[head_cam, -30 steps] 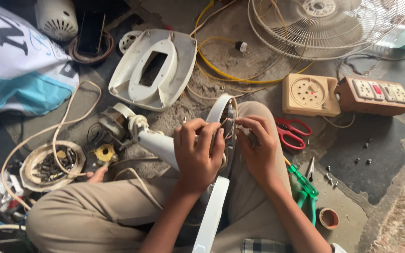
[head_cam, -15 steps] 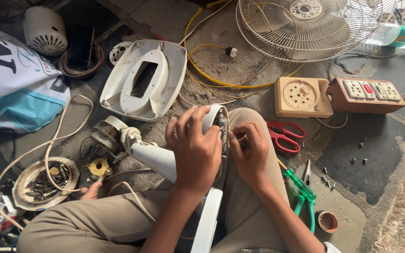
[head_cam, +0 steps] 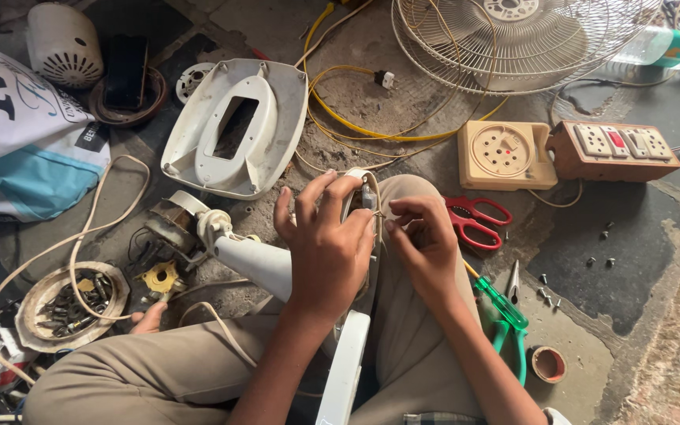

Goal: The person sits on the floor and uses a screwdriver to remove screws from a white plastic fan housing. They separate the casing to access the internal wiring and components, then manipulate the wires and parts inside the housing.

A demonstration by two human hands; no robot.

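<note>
I sit cross-legged on the floor with a white fan stand across my lap. My left hand grips the upper end of this white fan part. My right hand pinches something small at the part's edge, thumb and fingers together; what it holds is too small to tell. A fan motor with copper windings hangs off the stand's left end.
White fan base shell, wire fan guard, yellow cable, beige socket box, brown switch board, red scissors, green screwdriver, loose screws, dish of parts, bag, bottle.
The view has shifted slightly; my hands stay on the white part, with the right fingers working closer against its edge.
</note>
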